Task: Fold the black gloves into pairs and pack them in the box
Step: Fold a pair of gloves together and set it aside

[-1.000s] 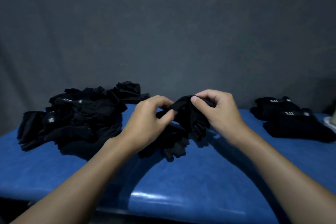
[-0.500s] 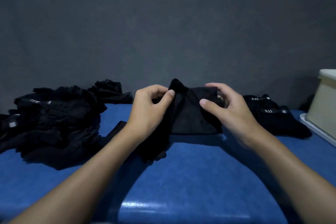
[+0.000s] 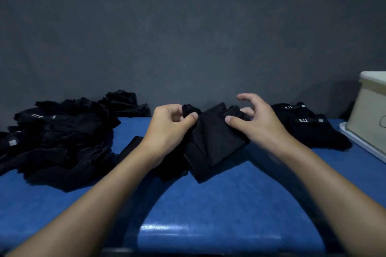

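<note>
Lettering comes first: we read "5.11" in white on two cuff bands of the folded pairs (image 3: 302, 127), which lie toward the far right corner of the blue worktop (image 3: 208, 204). On the loose pile (image 3: 62, 137) of black gloves, along the far left edge, we make out a white mark on one band and a small pale square tag, both too blurred to read.

Our left hand (image 3: 167, 131) is curled. Its thumb and forefinger pinch the upper left corner of the held glove (image 3: 211, 142), with the other fingers tucked in. Our right hand (image 3: 259, 123) takes the glove's opposite upper corner. Its thumb lies on the near face, the lower fingers sit behind the glove's short finger stubs, and the forefinger is lifted clear and hooked. Both forearms reach in from the near edge.

The held glove hangs between the hands near the middle of the worktop, its lower end touching the surface. The cream box (image 3: 371, 115) stands at the right edge on a pale tray (image 3: 359, 144), just beside the folded pairs.
</note>
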